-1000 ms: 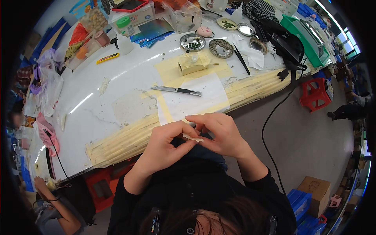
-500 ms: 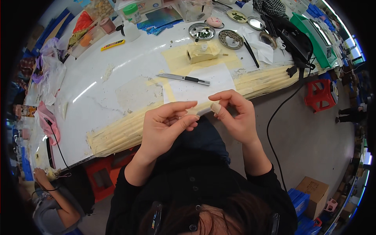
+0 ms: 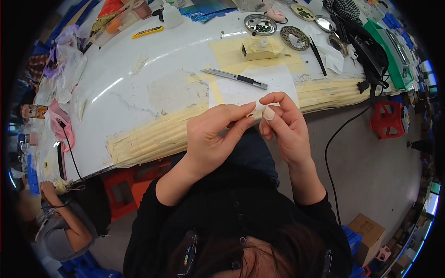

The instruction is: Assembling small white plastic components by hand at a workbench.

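My left hand (image 3: pixel 215 132) is closed in a pinch above my lap, just off the table's near edge. A tiny brownish thing (image 3: pixel 251 115) shows at its fingertips, too small to name. Close beside it on the right is my right hand (image 3: pixel 288 127). Its thumb wears a beige wrap (image 3: pixel 268 113), and its index finger arches away from the thumb with nothing visible between them. The other right fingers are bent and partly hidden. Beyond both hands, a silver and black utility knife (image 3: pixel 236 78) lies across a white paper sheet (image 3: pixel 278 83).
Yellowish tape strips cover the table's front edge (image 3: pixel 153 144). Farther back are a tape-covered box (image 3: pixel 259 51), round dishes of small pieces (image 3: pixel 295 38), black tweezers (image 3: pixel 318 58) and a yellow packet (image 3: pixel 147 32). A black cable (image 3: pixel 330 167) hangs at right; another person's arm (image 3: pixel 69 213) is at lower left.
Both hands have shifted slightly up and right in view, and my left fingertips have come closer to my right thumb. The table things have shifted right in view as well.
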`<move>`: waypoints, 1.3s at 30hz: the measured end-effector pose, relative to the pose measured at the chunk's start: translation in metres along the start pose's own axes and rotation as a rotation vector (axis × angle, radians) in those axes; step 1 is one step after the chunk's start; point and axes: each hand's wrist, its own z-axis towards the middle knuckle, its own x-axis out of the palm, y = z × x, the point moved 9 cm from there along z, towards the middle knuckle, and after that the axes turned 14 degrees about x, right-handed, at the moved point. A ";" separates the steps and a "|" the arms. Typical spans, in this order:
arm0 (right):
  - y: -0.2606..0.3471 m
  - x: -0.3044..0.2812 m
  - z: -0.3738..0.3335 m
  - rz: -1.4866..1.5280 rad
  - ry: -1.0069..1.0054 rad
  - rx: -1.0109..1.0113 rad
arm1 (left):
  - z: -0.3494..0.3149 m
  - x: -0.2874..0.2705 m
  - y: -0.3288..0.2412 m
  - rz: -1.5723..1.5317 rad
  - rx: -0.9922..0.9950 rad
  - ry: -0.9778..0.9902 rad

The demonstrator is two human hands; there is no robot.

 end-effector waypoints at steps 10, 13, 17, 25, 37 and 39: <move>-0.009 0.005 0.002 0.058 0.046 0.074 | -0.016 0.006 0.020 -0.258 -0.232 0.036; -0.007 0.004 -0.001 0.002 0.025 0.052 | -0.021 0.006 0.024 -0.345 -0.367 0.009; 0.004 -0.007 -0.009 -0.105 -0.058 -0.044 | -0.023 0.004 0.015 -0.299 -0.262 -0.038; 0.024 -0.069 -0.034 -0.262 -0.293 -0.321 | -0.073 -0.015 0.003 -0.067 -0.222 0.273; 0.013 -0.138 -0.060 -0.502 -0.543 -0.524 | -0.255 -0.161 0.067 -0.008 -0.989 -0.471; -0.023 -0.146 -0.055 -0.492 -0.531 -0.403 | -0.295 -0.176 0.081 -0.027 -0.970 -0.631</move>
